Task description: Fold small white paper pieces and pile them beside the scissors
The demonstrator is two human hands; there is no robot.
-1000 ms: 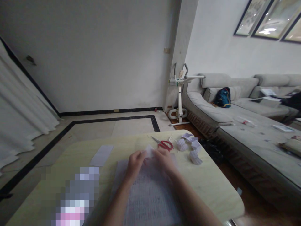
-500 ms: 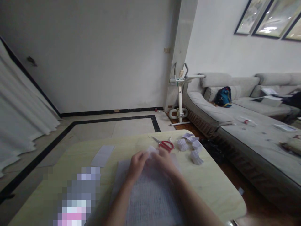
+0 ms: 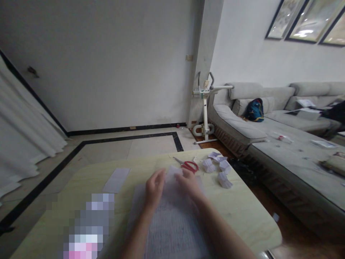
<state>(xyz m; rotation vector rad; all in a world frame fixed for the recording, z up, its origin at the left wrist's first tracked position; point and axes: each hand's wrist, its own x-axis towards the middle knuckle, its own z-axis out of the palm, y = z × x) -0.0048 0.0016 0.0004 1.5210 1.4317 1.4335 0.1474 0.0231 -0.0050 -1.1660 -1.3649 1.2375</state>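
White paper (image 3: 170, 176) shows between left hand (image 3: 155, 184) and right hand (image 3: 189, 183), grips too blurred to tell.

Right-hand fingers (image 3: 180, 177) at pale paper (image 3: 170, 175), red-handled scissors (image 3: 184, 164) just beyond

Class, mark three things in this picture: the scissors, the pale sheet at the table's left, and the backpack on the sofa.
Scissors (image 3: 184, 164): head view, where the blades meet the red handles.
Pale sheet (image 3: 116, 180): head view, middle of its upper face.
Backpack (image 3: 255, 110): head view, middle of its visible side.
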